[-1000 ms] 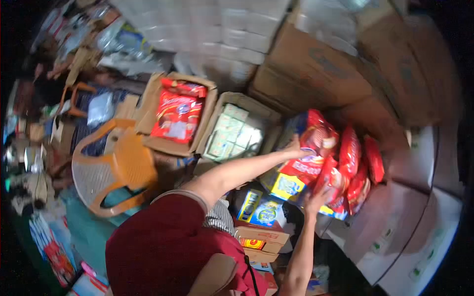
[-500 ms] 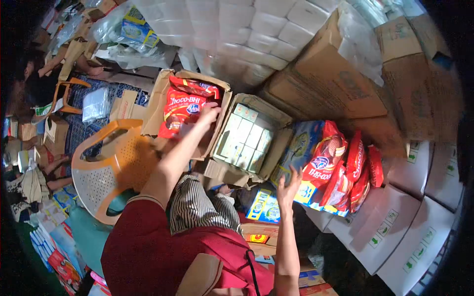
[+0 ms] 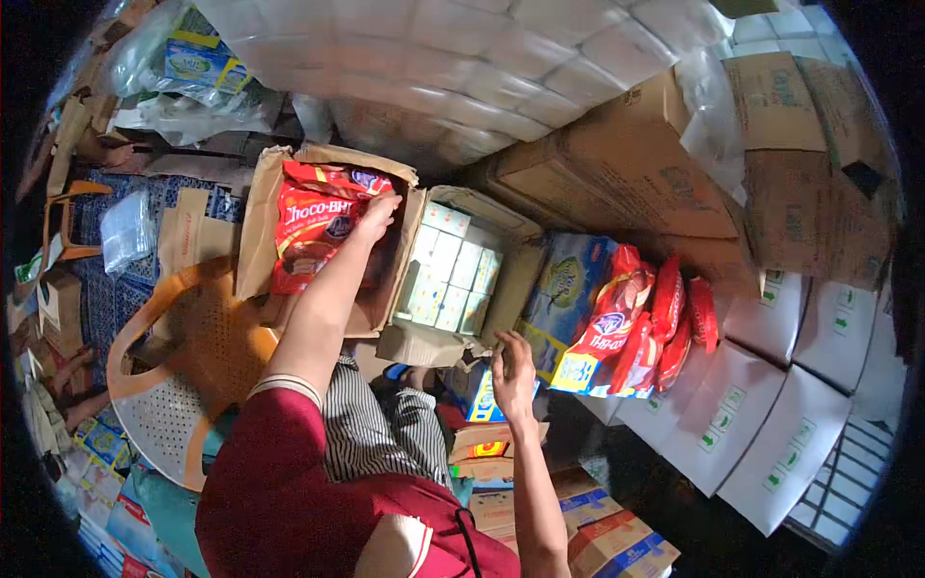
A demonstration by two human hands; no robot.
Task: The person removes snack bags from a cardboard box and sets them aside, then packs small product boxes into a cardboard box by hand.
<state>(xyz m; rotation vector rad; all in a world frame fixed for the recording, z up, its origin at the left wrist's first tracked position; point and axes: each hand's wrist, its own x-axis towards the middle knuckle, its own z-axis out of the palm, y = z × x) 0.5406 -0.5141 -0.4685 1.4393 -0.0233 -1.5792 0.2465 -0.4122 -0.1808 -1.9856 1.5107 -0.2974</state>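
Observation:
In the head view, my left hand [image 3: 379, 218] reaches into an open carton [image 3: 258, 231], its fingers curled on the right edge of a red Choco packet [image 3: 308, 226]. My right hand [image 3: 514, 371] is held empty, fingers apart, by the near corner of a second open carton [image 3: 525, 241] that holds small pale green boxes [image 3: 451, 265]. Right of this hand, several red packets [image 3: 617, 308] lean in a row on a blue and yellow pack [image 3: 568, 289].
An orange and grey plastic chair [image 3: 183, 366] stands at the left. Large brown cartons [image 3: 617, 173] and plastic-wrapped stacks [image 3: 482, 48] rise behind. White boxes [image 3: 718, 414] lie at the right. Striped trousers [image 3: 366, 414] show below.
Both hands have let go of the red packets at the right. My left hand has moved across to the packet in the left carton; my right hand has drawn back leftward. The view has shifted.

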